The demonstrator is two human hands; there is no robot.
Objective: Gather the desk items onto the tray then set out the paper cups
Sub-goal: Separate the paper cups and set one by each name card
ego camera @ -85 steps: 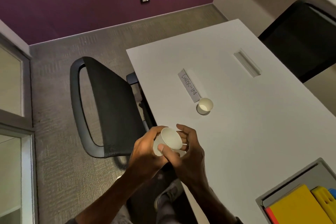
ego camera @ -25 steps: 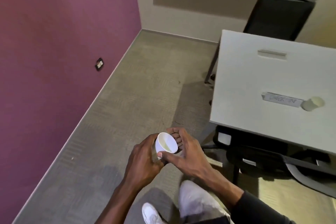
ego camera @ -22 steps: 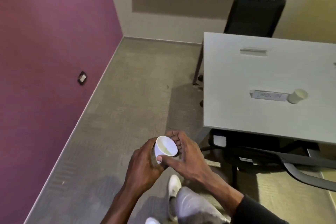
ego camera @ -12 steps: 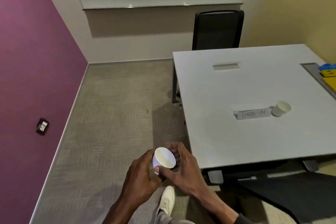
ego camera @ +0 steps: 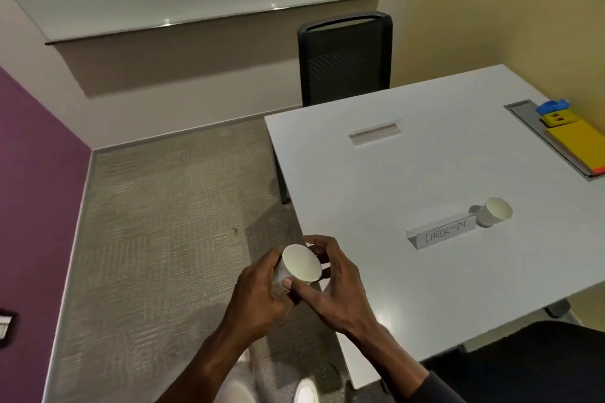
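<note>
White desk (ego camera: pixel 409 173) carries tray (ego camera: pixel 523 114), "CHECK-IN" sign (ego camera: pixel 445 234), paper cup (ego camera: pixel 493 216).

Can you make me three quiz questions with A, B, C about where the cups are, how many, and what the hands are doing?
1. Where is the cup on the table?
A. Beside the CHECK-IN sign
B. On the tray
C. On the chair

2. How many paper cups can you count?
A. Five
B. Two
C. None

3. What are the hands doing?
A. Resting flat
B. Writing
C. Holding a cup

Answers:
1 A: the standing cup touches the end of the CHECK-IN sign.
2 B: that one plus the held cup.
3 C: the left hand and right hand both grip it.
</note>
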